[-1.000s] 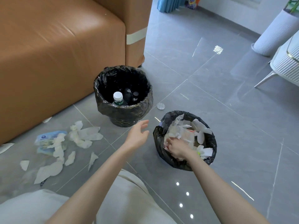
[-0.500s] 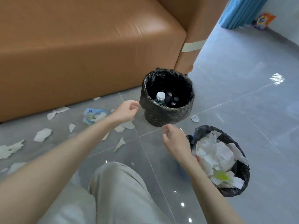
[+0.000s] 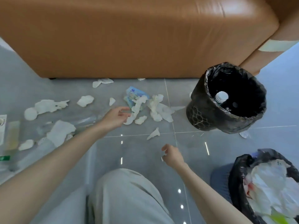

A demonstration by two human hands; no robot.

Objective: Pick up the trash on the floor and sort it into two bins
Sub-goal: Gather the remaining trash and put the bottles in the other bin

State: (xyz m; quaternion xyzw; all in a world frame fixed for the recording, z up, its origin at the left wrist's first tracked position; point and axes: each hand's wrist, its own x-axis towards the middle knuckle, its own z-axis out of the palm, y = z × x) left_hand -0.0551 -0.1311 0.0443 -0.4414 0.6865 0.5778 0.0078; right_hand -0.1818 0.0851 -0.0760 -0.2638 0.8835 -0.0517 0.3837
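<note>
Your left hand (image 3: pixel 116 116), fingers loosely spread, is just beside the tissue strip (image 3: pixel 137 107) left of the bottle bin (image 3: pixel 202 117); your right hand (image 3: pixel 173 155) hangs loosely curled, nearer you than that bin.

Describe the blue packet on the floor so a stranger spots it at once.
Start at the brown sofa; on the grey floor before it, left of the black-lined bin holding a bottle, lies a heap of torn white tissue. The blue packet sits at the heap's sofa-side edge, partly under a tissue strip. It is the only blue, printed piece among plain white scraps.
</note>
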